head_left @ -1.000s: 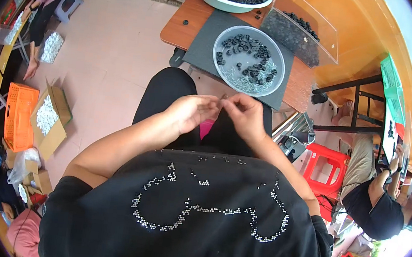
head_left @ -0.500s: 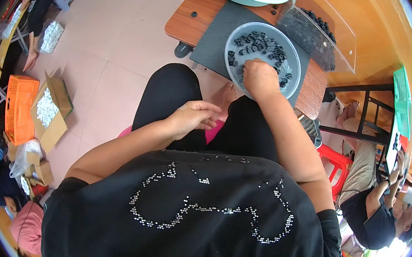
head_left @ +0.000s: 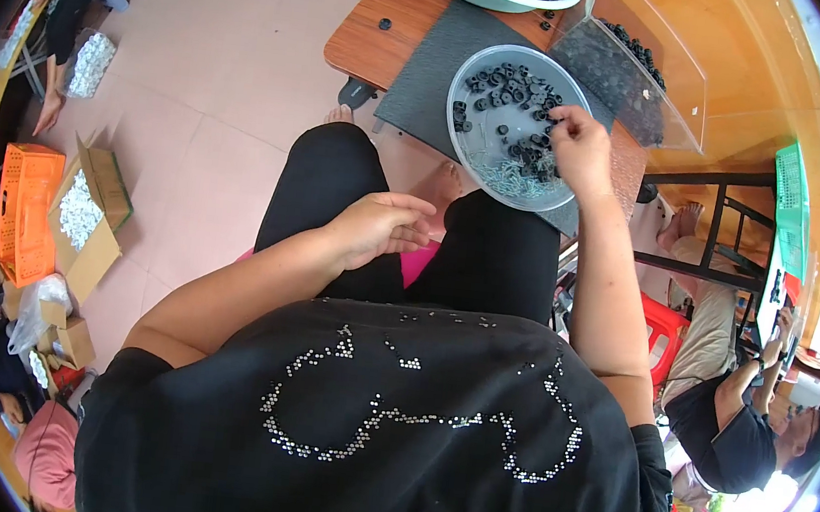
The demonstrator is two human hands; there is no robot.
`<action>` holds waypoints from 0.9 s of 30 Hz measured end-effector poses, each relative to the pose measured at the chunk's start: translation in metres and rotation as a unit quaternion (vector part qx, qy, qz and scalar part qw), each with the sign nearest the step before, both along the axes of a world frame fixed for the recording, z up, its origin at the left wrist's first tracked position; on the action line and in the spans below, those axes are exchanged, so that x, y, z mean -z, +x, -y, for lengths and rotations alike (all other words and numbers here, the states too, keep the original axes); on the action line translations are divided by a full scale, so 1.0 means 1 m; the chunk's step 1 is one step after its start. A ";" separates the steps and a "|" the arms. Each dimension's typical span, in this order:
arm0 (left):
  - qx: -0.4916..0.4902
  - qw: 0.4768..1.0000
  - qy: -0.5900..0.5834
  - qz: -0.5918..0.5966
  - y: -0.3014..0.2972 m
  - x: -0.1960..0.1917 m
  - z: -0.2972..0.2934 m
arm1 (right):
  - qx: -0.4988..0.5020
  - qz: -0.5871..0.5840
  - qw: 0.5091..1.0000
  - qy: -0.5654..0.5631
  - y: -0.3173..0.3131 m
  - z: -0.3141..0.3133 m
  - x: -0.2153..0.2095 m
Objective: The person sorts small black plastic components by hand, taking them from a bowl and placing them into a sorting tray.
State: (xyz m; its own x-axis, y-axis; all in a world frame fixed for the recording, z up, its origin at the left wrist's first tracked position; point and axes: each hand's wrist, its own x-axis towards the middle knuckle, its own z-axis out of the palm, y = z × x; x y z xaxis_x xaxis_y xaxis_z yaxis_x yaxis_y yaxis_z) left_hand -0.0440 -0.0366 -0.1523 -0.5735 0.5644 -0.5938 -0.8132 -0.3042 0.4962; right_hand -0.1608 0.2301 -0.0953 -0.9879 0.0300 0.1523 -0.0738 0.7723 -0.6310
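Note:
A round grey plastic basin [head_left: 454, 151] holds small black round parts [head_left: 513, 84] and a heap of thin silvery pieces [head_left: 518, 181], perhaps pins. My right hand [head_left: 581, 152] reaches over the basin's right side, thumb and fingers pinched together among the black parts. Whatever sits between those fingertips is too small to make out. Above my lap hovers my left hand [head_left: 380, 227], palm turned inward, its fingers loosely stretched with nothing in them.
The basin rests on a dark mat [head_left: 429, 73] on a wooden table [head_left: 358, 41]. Behind it are a pale green tub [head_left: 502, 3] of black parts and a clear box [head_left: 629, 74]. An orange crate [head_left: 29, 216] and cardboard box [head_left: 99, 223] stand left; co-workers sit on both sides.
My right hand has moved from the basin's lower middle to its right side, uncovering the silvery pieces and some black parts. My left hand has barely shifted.

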 end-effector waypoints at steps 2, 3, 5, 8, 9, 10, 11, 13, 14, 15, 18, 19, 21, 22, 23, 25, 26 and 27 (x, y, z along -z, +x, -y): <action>0.005 1.000 -0.003 -0.002 0.000 0.002 0.000 | 0.032 0.072 0.997 -0.026 -0.003 -0.014 -0.004; 0.008 1.000 -0.002 -0.003 0.000 0.001 0.000 | 0.035 0.071 0.997 -0.025 -0.003 -0.016 -0.003; 0.005 1.000 -0.008 -0.001 -0.001 -0.003 0.000 | -0.010 0.068 0.998 0.012 -0.002 -0.012 0.001; -0.003 1.000 0.006 0.001 -0.001 -0.001 0.001 | -0.085 0.009 0.996 0.022 0.004 0.016 0.002; -0.003 1.000 0.006 -0.001 -0.001 -0.001 0.001 | -0.118 -0.023 0.992 0.040 0.004 0.021 0.005; -0.001 1.000 0.005 -0.004 -0.001 -0.001 0.001 | -0.119 -0.025 0.992 0.040 0.005 0.028 0.007; 0.000 1.000 0.005 -0.007 -0.001 -0.001 0.001 | -0.161 -0.058 0.982 0.081 0.005 0.035 0.009; -0.005 1.000 0.012 -0.003 -0.001 0.000 0.002 | -0.205 -0.093 0.967 0.122 0.004 0.038 0.015; -0.009 1.000 0.018 0.002 -0.002 0.001 0.003 | -0.207 -0.081 0.965 0.143 0.004 0.038 0.022; -0.012 1.000 0.019 0.001 -0.001 0.003 0.003 | -0.209 -0.069 0.962 0.163 0.003 0.041 0.023; -0.003 1.000 0.017 -0.005 -0.001 0.005 0.002 | -0.184 -0.081 0.973 0.113 0.006 0.040 0.018; -0.002 1.000 0.014 -0.005 -0.001 0.005 0.002 | -0.161 -0.080 0.981 0.076 0.009 0.041 0.016; -0.001 1.000 0.012 -0.005 -0.002 0.005 0.002 | -0.118 -0.038 0.992 0.026 0.019 0.045 0.015; -0.001 1.000 0.012 -0.009 -0.002 0.006 0.002 | -0.127 -0.037 0.991 0.015 0.023 0.044 0.016; -0.001 1.000 0.013 -0.013 -0.002 0.006 0.001 | -0.136 -0.037 0.990 0.004 0.026 0.043 0.017; 0.005 1.000 0.005 -0.016 -0.003 0.005 0.001 | -0.094 -0.024 0.995 -0.015 0.028 0.037 0.020; 0.010 1.000 -0.003 -0.018 -0.004 0.005 0.001 | -0.053 -0.010 0.998 -0.036 0.028 0.033 0.020; 0.009 1.000 -0.003 -0.018 -0.004 0.006 0.001 | -0.054 -0.010 0.998 -0.035 0.029 0.032 0.015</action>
State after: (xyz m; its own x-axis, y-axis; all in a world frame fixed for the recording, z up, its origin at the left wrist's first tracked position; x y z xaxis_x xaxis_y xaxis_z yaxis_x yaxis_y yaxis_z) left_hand -0.0476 -0.0380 -0.1578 -0.5834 0.5723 -0.5763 -0.8007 -0.2863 0.5262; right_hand -0.1316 0.1976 -0.1099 -0.9826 -0.0649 0.1742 -0.1678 0.7130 -0.6808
